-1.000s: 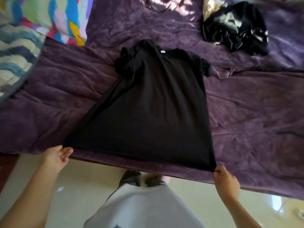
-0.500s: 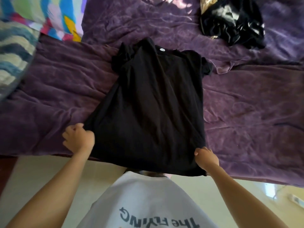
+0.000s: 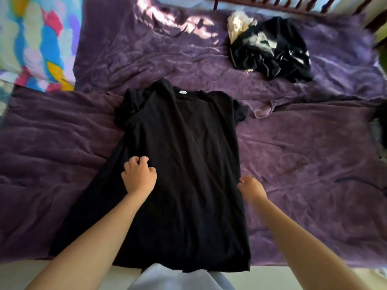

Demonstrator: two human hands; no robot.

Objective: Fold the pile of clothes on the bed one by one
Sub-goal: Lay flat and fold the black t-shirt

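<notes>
Head view: the black T-shirt (image 3: 184, 164) lies spread on the bed's purple blanket (image 3: 303, 168). Its collar is at the far side from the person, and its hem is at the near bed edge, a bit over it. A small white label (image 3: 182, 92) shows at the collar. Both sleeves are bunched.

The left hand (image 3: 139, 176) rests on the shirt's left half, approx. mid-length, w/ fingers curled; I cannot tell if it pinches the cloth. The right hand (image 3: 251, 188) touches the shirt's right edge, fingers also curled, grip not clear. The hands are apart.

The pile of clothes (image 3: 272, 51), black w/ one pale piece, lies beyond the collar & to the right, well apart from the shirt. A colourful cloth (image 3: 37, 38) is beyond the shirt's left side.
</notes>
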